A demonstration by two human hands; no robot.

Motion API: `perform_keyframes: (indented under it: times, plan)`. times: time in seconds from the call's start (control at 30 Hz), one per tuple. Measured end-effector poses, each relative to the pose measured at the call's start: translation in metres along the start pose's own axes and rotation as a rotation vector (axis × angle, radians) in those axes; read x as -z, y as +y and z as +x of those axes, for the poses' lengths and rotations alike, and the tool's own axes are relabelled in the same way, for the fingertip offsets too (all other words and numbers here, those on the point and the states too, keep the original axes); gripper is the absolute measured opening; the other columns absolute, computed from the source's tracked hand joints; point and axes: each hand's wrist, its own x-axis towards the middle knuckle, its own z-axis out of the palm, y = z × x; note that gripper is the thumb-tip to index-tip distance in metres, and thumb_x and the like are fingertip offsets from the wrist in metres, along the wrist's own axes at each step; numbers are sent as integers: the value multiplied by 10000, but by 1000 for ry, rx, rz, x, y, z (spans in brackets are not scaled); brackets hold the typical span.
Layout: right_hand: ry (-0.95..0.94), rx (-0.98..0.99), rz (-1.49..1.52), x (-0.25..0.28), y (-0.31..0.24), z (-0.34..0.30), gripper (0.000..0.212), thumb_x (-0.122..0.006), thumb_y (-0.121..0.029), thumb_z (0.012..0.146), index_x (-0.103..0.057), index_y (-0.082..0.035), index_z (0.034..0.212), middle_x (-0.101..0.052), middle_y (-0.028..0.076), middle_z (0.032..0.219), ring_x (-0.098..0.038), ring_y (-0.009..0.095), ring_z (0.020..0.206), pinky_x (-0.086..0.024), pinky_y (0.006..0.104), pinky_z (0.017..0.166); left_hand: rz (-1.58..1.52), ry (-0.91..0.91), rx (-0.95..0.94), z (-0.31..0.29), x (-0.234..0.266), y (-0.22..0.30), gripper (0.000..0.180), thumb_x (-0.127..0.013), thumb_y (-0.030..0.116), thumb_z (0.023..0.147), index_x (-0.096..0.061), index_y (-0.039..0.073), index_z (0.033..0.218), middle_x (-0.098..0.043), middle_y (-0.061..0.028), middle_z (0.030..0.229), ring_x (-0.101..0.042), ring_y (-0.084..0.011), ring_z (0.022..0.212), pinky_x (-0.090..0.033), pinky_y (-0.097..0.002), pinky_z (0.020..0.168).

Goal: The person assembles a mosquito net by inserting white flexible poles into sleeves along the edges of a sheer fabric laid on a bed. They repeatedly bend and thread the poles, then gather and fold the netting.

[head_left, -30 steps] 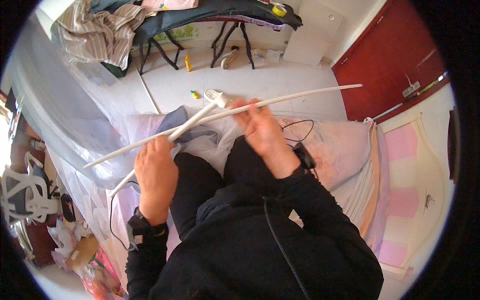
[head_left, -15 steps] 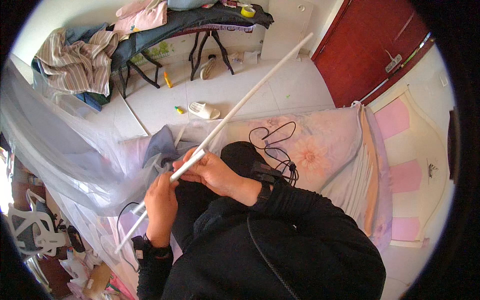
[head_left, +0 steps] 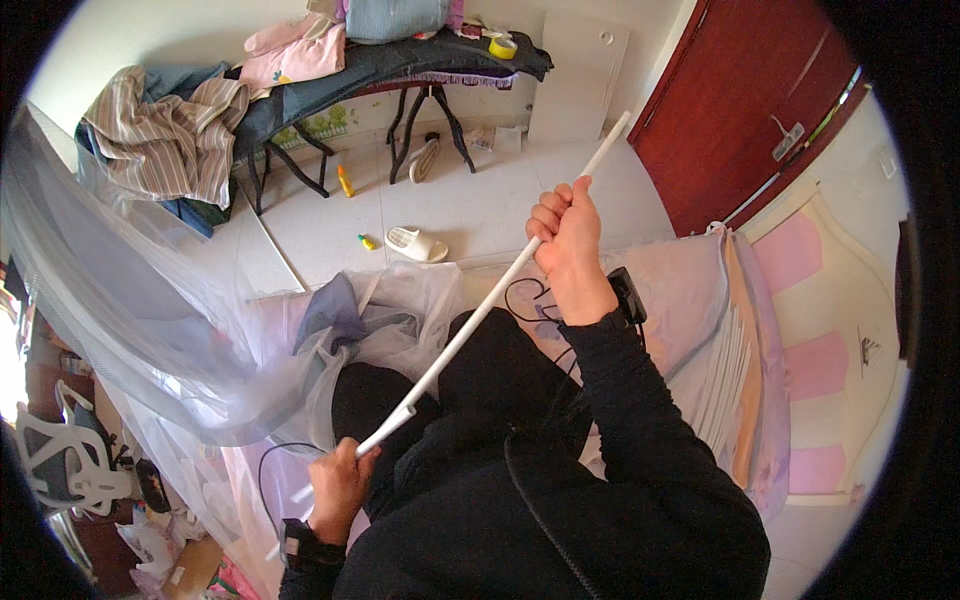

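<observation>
A long thin white pole (head_left: 470,343) slants across my lap from lower left to upper right. My right hand (head_left: 570,245) is closed around its upper part, leaving a short length sticking out above the fist. Lower down, my left hand (head_left: 340,485) grips the pole where a shorter white tube (head_left: 388,428) lies against it. How the two pieces join inside my left fist is hidden. Pale ends of the pole and tube show below that hand. Sheer netting (head_left: 400,350) lies bunched beyond my knees, near a grey-blue cloth (head_left: 335,315).
Draped netting (head_left: 160,310) hangs on the left. Several white rods (head_left: 722,375) lie on the flowered bed (head_left: 690,275), before a cream and pink headboard (head_left: 870,400). A black cable (head_left: 522,300) lies by my right knee. On the floor are a slipper (head_left: 416,244) and a clothes-covered table (head_left: 380,70).
My right hand has slid from the middle of the pole toward its upper end. My left hand has moved down and slightly left, and the pole has dropped lower.
</observation>
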Motion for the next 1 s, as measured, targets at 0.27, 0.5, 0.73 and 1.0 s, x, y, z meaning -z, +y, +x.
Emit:
perform_keyframes:
  times: [0.27, 0.5, 0.73, 1.0]
  plan:
    - [-197, -92, 300, 3, 4, 10, 355, -369, -398, 983, -423, -110, 783, -357, -20, 614, -290, 90, 475, -303, 226, 439, -645, -327, 301, 0, 17, 12, 346, -583, 298, 906, -523, 5, 732, -458, -49, 562, -428, -103, 544, -387, -307, 496]
    - [16, -20, 235, 14, 16, 14, 282, -421, -299, 980, -458, -51, 851, -493, 24, 727, -404, 110, 547, -388, 240, 508, -446, -224, 201, 7, 11, 17, 310, -601, 262, 885, -518, 1, 739, -451, -171, 572, -434, -211, 497, -389, -353, 488]
    - [-1, 48, 194, 14, 22, 11, 285, -407, -313, 985, -462, -44, 909, -506, 42, 739, -430, 123, 583, -400, 246, 535, -396, -206, 195, 5, 10, 14, 296, -592, 258, 882, -529, 1, 749, -495, -152, 566, -472, -222, 494, -397, -357, 483]
    - [45, 76, 118, 18, 29, 11, 272, -412, -300, 986, -488, -50, 911, -500, 45, 788, -437, 135, 616, -412, 268, 558, -363, -165, 172, 4, 7, 14, 340, -623, 280, 865, -500, -3, 722, -497, -223, 599, -492, -374, 524, -394, -393, 484]
